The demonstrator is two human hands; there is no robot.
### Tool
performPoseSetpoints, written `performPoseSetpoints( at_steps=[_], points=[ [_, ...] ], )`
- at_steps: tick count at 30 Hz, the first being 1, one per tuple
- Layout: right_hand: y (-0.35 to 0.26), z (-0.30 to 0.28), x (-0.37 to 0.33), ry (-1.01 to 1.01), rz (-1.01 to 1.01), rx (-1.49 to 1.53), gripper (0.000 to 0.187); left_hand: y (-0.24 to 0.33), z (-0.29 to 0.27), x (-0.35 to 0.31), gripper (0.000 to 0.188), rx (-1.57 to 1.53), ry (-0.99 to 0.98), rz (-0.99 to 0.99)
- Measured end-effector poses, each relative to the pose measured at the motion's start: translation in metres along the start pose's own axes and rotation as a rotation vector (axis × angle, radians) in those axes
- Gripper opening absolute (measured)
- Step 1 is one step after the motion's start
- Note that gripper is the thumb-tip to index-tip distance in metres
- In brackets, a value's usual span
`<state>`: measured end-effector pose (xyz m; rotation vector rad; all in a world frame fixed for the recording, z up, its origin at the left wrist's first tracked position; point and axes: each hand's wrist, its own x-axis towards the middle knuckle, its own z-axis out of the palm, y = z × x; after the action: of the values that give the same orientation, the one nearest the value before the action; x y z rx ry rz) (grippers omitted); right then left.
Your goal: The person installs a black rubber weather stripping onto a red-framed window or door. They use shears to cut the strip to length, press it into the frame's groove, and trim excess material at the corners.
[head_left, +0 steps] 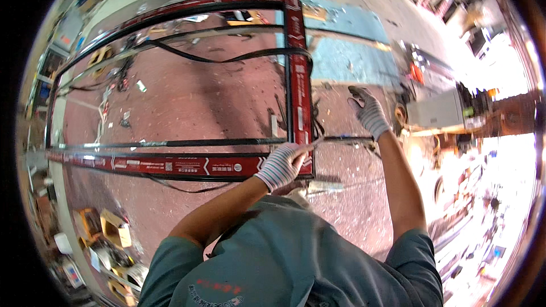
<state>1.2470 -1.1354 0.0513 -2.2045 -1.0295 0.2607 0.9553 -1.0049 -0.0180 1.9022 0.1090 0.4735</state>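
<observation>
A large rectangular frame [300, 85], wrapped in dark red printed film with black edges, lies in front of me. My left hand [282, 165], in a striped knit glove, is at its near right corner. The fingers are closed on a thin black rubber strip [319, 129] beside the right bar. More of the black strip [244, 55] drapes across the opening and loops over that bar. My right hand [371, 115], gloved too, is raised right of the frame. Its dark-tipped fingers are curved and apart, with nothing visible in them.
Long rails [170, 143] run beneath the frame. A blue sheet [347, 40] lies on the floor beyond. To the right stands a grey box [437, 109] among clutter. Open cartons [115, 228] are at lower left. Scraps litter the reddish floor [199, 96].
</observation>
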Motion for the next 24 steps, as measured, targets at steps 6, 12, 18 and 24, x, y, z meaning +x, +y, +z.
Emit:
performPoseSetpoints(
  at_steps=[6, 12, 18, 24],
  points=[
    [0.02, -0.027, -0.188, 0.284, 0.214, 0.041, 0.023, 0.021, -0.007, 0.014, 0.024, 0.086, -0.115, -0.045],
    [0.066, 0.031, -0.358, 0.312, 0.645, 0.028, 0.02, 0.012, 0.015, 0.035, 0.016, 0.216, -0.015, 0.121],
    [0.123, 0.09, -0.476, 0.118, 0.926, 0.078, 0.026, 0.002, 0.044, 0.066, 0.018, 0.497, 0.048, 0.268],
    [0.209, 0.113, -0.56, -0.25, 1.039, 0.18, 0.032, 0.003, 0.064, 0.07, 0.032, 0.788, 0.011, 0.236]
  ],
)
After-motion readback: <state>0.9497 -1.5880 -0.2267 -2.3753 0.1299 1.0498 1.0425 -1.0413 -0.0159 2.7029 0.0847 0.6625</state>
